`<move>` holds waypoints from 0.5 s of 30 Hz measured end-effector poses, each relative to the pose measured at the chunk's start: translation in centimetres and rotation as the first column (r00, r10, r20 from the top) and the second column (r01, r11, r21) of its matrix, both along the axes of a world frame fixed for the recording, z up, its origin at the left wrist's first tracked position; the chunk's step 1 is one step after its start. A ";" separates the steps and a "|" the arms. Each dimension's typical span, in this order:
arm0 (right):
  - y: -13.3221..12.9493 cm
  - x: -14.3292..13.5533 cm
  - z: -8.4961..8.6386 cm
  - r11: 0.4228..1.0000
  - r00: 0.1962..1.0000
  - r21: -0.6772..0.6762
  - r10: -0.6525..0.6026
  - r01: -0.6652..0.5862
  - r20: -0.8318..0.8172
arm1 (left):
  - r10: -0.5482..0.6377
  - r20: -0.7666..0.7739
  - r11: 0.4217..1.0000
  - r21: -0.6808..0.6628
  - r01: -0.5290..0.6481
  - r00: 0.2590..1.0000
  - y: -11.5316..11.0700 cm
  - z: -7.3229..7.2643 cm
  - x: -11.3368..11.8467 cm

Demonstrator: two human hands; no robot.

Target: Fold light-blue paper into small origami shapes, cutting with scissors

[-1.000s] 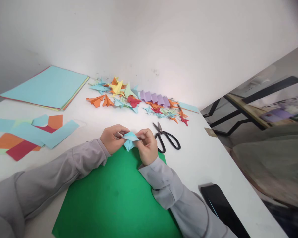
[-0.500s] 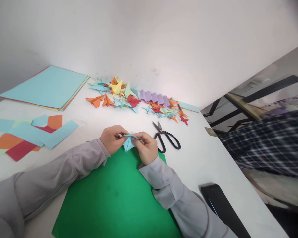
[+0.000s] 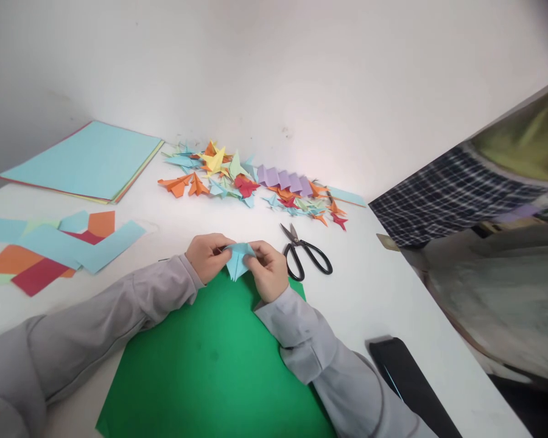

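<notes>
A small folded light blue paper is held between my two hands, with its point facing down toward me. My left hand pinches its left edge between thumb and fingers. On the right edge, my right hand grips it with thumb and fingers. Both hands are just above the far edge of a green sheet. Black-handled scissors lie open to the right of my right hand.
Folded paper figures in several colours lie along the wall, with a purple pleated strip. Cut paper pieces are at left, below a stack of large sheets. A black object lies at right; beyond the table is a person in plaid.
The blue paper has tilted so more of its face shows between my hands, which have barely moved. The person in plaid at the right has shifted, and a yellow-green garment now shows there.
</notes>
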State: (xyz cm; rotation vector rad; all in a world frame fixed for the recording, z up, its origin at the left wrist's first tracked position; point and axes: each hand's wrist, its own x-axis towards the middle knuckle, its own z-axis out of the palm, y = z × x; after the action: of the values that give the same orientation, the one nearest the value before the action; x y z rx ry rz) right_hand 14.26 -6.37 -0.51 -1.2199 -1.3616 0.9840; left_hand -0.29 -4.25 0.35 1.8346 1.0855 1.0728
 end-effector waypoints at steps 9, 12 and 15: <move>0.1 -0.1 0.0 1.000 1.000 -0.015 0.027 -0.027 0.013 | -0.008 -0.002 1.000 -0.017 0.008 1.000 -0.2 0.5 0.1; 0.3 0.0 -0.2 1.000 0.999 -0.022 0.008 -0.009 -0.043 | -0.049 0.194 0.978 -0.191 0.086 0.980 0.0 0.6 0.1; 0.5 0.2 -0.3 0.999 0.992 -0.053 -0.009 0.002 -0.128 | 0.004 0.395 0.909 -0.385 0.162 0.919 0.3 0.4 0.1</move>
State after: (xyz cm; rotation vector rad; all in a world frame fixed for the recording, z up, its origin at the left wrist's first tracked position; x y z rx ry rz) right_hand 14.43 -5.87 -0.80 -1.1778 -1.2382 1.0820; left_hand -0.23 -3.95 0.78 1.2533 0.9024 1.0117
